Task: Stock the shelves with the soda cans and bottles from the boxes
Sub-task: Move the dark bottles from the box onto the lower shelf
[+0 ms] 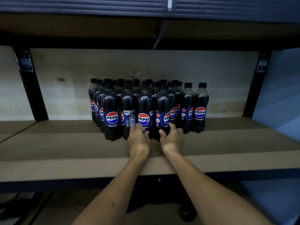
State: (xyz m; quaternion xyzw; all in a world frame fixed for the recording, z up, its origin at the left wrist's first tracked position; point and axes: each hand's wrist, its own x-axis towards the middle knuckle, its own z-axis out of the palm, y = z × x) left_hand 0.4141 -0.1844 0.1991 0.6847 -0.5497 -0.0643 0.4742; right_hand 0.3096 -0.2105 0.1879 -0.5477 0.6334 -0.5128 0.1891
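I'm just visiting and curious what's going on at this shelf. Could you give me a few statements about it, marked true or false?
1. The bottles have black caps. True.
2. The left hand and the right hand both reach bottles in the front row. True.
3. The bottles lie on their sides. False: they stand upright on the shelf.
4. Bottles fill the shelf from end to end. False: they are clustered near the middle, with bare board on both sides.
5. The labels read Pepsi. True.
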